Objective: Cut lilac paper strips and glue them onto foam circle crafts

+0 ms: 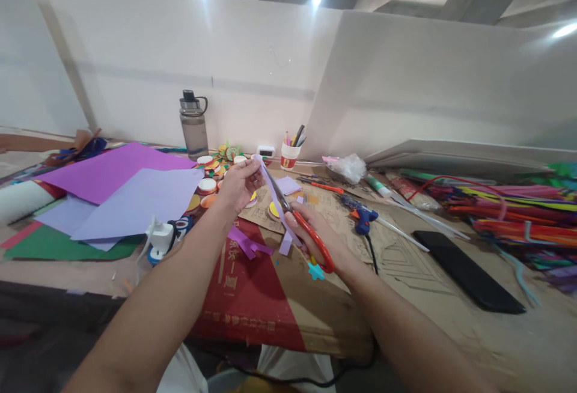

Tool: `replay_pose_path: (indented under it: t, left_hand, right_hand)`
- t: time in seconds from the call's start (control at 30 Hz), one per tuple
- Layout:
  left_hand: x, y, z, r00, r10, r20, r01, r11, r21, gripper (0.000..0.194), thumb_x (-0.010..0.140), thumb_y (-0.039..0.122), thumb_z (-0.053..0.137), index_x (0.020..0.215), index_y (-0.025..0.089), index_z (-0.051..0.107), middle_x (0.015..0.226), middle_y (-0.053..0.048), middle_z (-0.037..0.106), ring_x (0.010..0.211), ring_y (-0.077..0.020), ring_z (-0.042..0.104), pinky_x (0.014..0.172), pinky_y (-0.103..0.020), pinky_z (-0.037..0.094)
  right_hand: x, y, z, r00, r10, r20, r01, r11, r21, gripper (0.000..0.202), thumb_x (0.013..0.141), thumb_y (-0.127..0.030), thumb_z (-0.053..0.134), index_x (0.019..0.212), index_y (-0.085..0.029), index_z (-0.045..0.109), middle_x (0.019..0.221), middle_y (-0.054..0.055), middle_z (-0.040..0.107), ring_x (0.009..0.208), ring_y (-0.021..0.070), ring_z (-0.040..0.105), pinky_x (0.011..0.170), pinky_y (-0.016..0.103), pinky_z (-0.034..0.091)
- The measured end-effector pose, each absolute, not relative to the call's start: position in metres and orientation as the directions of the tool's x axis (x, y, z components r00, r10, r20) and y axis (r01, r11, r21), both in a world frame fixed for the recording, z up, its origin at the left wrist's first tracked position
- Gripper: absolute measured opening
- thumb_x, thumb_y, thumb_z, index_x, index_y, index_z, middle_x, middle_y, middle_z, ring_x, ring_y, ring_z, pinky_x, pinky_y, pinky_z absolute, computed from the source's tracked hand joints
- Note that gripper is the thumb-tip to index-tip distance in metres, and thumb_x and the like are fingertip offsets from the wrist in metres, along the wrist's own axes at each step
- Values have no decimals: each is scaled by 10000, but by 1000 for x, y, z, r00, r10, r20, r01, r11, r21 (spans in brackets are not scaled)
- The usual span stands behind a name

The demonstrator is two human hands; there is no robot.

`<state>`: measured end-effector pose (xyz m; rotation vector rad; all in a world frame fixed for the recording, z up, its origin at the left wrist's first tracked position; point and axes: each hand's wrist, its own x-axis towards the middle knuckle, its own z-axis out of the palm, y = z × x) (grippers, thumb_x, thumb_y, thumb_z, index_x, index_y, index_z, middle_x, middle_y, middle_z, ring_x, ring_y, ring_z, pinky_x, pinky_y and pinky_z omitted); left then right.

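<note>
My left hand (241,185) pinches the far end of a narrow lilac paper strip (276,198). Red-handled scissors (315,240) are in my right hand (313,231), their blades pointing up and away along the strip. The strip's near end hangs beside my right fingers. Below my hands, purple paper pieces (247,243) lie on the red part of the cardboard (252,297). A lilac piece (286,243) and a turquoise star shape (315,271) are on the brown cardboard near the scissors.
Large purple and lilac sheets (144,201) cover the left, near a white plug (160,234). Behind stand a bottle (193,128) and a pen cup (290,155). To the right are a blue glue gun (363,216), a black phone (469,273) and colourful pipe cleaners (523,213).
</note>
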<state>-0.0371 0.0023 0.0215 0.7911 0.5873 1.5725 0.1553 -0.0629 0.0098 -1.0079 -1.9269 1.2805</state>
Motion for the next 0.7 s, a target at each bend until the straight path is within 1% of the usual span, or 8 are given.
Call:
replay_pose_path:
  t: [0.3,0.47,0.57,0.7]
  left_hand:
    - [-36,0,23,-59,987,150,-628,-154,762,148,681,164,739,723,105,610,591,15,559,493,-45,498,484,-167,417]
    - [-38,0,23,-115,977,178,-603,-211,769,174,703,240,735,721,121,609,620,8,581,515,-59,523,497,-185,437]
    - [-40,0,24,-134,975,178,-589,-222,777,170,687,216,743,729,128,604,620,12,583,518,-59,526,507,-183,439]
    - [-39,0,24,-119,978,170,-586,-207,783,180,675,210,747,709,125,592,601,15,566,511,-58,515,499,-183,425]
  right_hand:
    - [155,-65,6,-505,859,80,266,244,-933,289,879,-472,522,781,-219,424,554,-70,409,395,59,369,351,174,313]
    - [155,-64,12,-517,851,88,270,260,-927,286,863,-477,541,778,-223,440,550,-61,420,420,73,367,381,197,307]
    - [154,-65,15,-521,848,99,270,274,-923,303,844,-495,553,765,-225,441,547,-57,417,434,83,373,395,210,309]
    - [153,-67,17,-524,849,70,258,236,-937,302,848,-509,533,786,-230,432,545,-63,419,432,88,382,404,214,320]
